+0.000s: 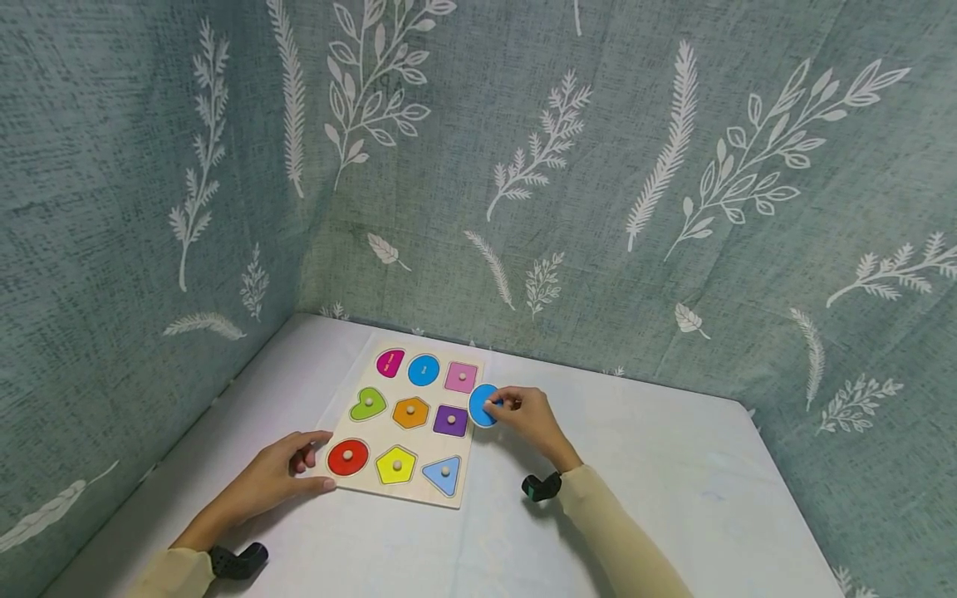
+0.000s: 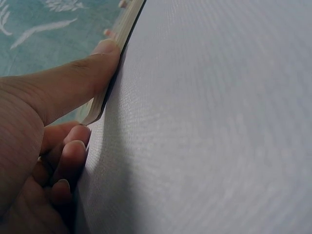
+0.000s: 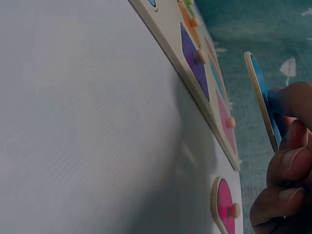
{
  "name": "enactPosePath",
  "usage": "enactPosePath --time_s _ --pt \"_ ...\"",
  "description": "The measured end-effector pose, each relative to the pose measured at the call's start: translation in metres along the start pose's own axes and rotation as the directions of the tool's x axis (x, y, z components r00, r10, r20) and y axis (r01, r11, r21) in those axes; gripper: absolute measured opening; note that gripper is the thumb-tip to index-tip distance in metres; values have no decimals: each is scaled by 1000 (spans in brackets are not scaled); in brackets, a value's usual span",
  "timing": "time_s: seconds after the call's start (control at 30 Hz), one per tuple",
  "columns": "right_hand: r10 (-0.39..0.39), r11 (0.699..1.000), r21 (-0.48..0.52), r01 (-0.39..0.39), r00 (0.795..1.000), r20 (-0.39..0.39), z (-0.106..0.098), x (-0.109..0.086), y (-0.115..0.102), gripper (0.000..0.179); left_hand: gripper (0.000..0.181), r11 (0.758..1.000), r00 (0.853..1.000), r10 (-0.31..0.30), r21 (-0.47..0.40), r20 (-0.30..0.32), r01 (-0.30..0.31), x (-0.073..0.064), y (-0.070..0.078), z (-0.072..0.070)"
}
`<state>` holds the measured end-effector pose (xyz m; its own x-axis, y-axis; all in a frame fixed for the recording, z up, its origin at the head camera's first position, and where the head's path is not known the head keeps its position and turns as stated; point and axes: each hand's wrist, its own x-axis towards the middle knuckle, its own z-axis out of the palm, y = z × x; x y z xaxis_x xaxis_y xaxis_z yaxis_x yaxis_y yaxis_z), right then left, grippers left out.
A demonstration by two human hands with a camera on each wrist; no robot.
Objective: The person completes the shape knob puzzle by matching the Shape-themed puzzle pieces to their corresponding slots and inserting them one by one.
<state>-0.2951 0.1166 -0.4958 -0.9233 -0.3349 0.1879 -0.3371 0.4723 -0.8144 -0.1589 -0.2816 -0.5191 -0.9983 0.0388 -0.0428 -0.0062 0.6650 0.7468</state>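
Note:
A wooden peg puzzle board [image 1: 383,432] with coloured shapes lies flat on the white table. My left hand [image 1: 272,473] holds its near left corner, the thumb [image 2: 80,80] against the near edge and the other fingers by the left side. Over the board's right edge, my right hand [image 1: 532,415] pinches the knob of a blue round piece [image 1: 478,407]. In the right wrist view this piece is tilted and clear of the table. The blue round recess [image 1: 424,370] and the magenta half-round recess [image 1: 390,363] show printed words and no knobs.
A loose pink knobbed piece [image 3: 224,197] lies on the table beside the board in the right wrist view; the right hand hides it in the head view. Green leaf-patterned cloth [image 1: 553,208] hangs behind and at the sides of the white table [image 1: 658,498].

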Motion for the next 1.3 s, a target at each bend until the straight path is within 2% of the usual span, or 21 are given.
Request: enactPosePath --time_s 0.63,0.9,1.3 --pt "-62 998 -7 62 998 32 18 22 -16 14 90 1000 1000 5 -13 7 -4 -2 -1 -1" --pt "-56 998 -36 58 998 32 24 29 -20 12 89 1000 1000 4 -16 6 -4 -1 1 -2" --pt "-51 999 -10 52 998 46 36 42 -22 13 88 1000 1000 3 -21 10 -3 -2 -1 -1"
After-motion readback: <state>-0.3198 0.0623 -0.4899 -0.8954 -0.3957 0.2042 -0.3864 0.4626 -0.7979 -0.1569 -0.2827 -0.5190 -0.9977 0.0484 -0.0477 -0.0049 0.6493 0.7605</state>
